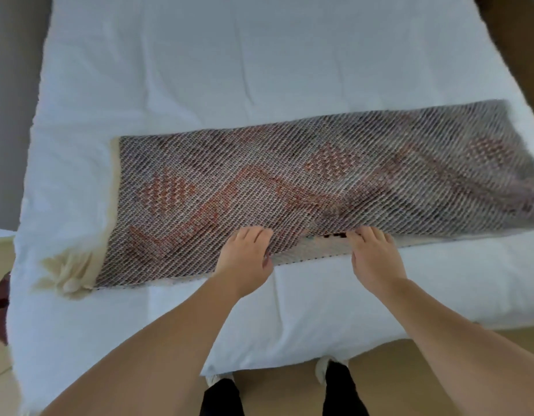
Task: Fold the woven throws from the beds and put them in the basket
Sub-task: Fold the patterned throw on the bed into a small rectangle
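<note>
Throw [289, 181] lies on the bed [199, 70], long axis left-right, in the near half. Its right end reaches the bed's right edge and runs out of view. Fringe [68, 271] sits at the throw's left end, on the bed, short of the left edge. Both hands are at the throw's near edge, about mid-length and apart: left hand [244, 262] to the left, right hand [375, 259] to the right, each gripping the edge. Bed extends behind the throw, with a strip before it. Floor [289, 391] is before the bed, shoes [322, 367] at its near edge.
</note>
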`<act>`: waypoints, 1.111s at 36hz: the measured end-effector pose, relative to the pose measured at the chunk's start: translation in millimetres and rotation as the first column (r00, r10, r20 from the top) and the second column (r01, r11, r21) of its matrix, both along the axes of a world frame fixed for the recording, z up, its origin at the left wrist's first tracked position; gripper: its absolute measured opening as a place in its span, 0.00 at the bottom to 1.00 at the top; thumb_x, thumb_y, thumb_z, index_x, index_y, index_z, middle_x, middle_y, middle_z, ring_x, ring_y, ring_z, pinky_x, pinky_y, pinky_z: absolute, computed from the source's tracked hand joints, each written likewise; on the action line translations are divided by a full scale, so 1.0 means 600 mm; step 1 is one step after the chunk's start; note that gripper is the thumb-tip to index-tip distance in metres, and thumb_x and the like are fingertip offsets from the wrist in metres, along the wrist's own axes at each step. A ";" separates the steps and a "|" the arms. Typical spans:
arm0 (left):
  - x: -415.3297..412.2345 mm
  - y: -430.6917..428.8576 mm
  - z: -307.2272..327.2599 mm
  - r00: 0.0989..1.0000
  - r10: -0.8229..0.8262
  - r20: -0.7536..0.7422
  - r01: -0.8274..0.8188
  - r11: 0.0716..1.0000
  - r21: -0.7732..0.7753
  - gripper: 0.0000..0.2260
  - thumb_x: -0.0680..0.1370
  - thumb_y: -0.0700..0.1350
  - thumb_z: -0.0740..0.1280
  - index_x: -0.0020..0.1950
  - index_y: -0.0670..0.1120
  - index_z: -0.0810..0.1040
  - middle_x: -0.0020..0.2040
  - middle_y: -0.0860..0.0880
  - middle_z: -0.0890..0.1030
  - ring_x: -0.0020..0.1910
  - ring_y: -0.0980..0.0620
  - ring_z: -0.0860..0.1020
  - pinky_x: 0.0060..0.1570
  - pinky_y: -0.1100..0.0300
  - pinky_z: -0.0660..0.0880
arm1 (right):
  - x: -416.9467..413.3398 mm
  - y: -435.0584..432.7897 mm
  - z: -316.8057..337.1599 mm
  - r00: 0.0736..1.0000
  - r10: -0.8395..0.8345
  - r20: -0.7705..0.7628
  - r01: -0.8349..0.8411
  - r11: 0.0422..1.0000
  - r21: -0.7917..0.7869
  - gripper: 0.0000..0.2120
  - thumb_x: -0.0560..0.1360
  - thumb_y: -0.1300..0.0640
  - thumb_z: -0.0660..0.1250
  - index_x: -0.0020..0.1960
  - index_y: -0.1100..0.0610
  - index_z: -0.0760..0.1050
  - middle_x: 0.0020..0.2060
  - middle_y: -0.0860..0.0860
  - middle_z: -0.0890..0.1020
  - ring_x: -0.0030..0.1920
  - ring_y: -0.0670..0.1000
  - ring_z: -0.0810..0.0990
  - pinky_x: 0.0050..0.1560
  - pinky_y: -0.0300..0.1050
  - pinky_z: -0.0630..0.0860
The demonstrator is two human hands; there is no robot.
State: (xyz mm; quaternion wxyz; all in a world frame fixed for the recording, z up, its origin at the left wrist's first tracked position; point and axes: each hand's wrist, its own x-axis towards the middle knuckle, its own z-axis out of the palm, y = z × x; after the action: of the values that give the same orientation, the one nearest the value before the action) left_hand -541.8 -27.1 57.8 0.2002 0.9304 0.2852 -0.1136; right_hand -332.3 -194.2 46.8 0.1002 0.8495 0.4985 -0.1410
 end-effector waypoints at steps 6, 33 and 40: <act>0.114 -0.071 -0.027 0.994 -0.006 -0.111 0.018 0.995 0.102 0.25 0.79 0.41 0.58 0.75 0.49 0.55 0.73 0.48 0.57 0.71 0.46 0.57 0.71 0.52 0.55 | 0.136 -0.065 -0.008 1.000 0.027 0.011 -0.026 0.994 -0.110 0.24 0.69 0.65 0.67 0.64 0.58 0.73 0.56 0.56 0.76 0.55 0.58 0.74 0.58 0.54 0.71; 0.134 -0.096 -0.036 0.973 0.042 -0.228 -0.034 0.999 0.038 0.22 0.84 0.44 0.46 0.78 0.47 0.46 0.79 0.52 0.48 0.77 0.54 0.44 0.73 0.60 0.43 | 0.268 -0.091 -0.020 0.976 0.174 -0.131 -0.207 0.929 -0.308 0.29 0.81 0.63 0.49 0.79 0.59 0.43 0.79 0.54 0.46 0.78 0.53 0.46 0.77 0.52 0.49; 0.103 -0.108 -0.028 0.940 -0.095 -0.327 0.093 0.995 -0.022 0.22 0.84 0.46 0.44 0.78 0.46 0.45 0.79 0.51 0.43 0.77 0.54 0.41 0.73 0.59 0.40 | 0.277 -0.152 0.028 0.959 0.197 -0.203 -0.253 0.918 -0.305 0.32 0.79 0.67 0.49 0.79 0.57 0.41 0.79 0.51 0.44 0.78 0.49 0.44 0.77 0.49 0.45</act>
State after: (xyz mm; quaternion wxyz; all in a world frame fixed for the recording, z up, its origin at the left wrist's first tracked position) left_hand -480.0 -91.7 41.1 0.1472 0.9106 0.2693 -0.2770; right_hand -166.3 -285.7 63.7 0.2133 0.7428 0.5693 -0.2804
